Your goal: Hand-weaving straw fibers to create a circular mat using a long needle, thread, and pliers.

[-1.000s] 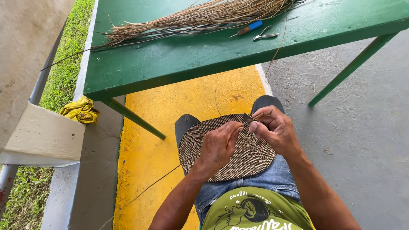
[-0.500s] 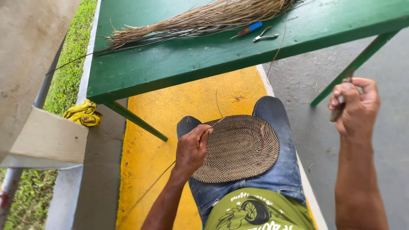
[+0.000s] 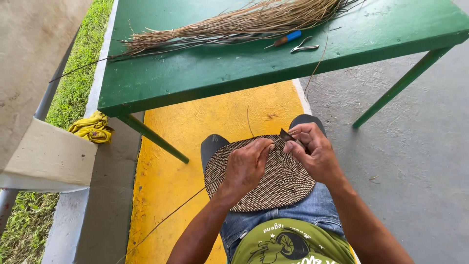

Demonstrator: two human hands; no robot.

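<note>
woven mat [image 3: 273, 188] at lower centre looks largely coiled, rim unfinished | your left hand [image 3: 246, 166] pinches its edge | your right hand [image 3: 315, 151] grips a small dark tool [image 3: 286, 135] | fibre bundle [image 3: 234, 22] waits upper centre

Green table [image 3: 234, 73] spanning top of frame. Bundle of dry fibres [image 3: 234, 24] lying across it, blue-handled tool [image 3: 284, 39] and small metal clippers [image 3: 304, 47] sitting just right. Yellow cloth [image 3: 92, 128] lying crumpled at left, grass [image 3: 78, 78] showing beyond.

Bright, even daylight; soft shadows; sharp focus.
</note>
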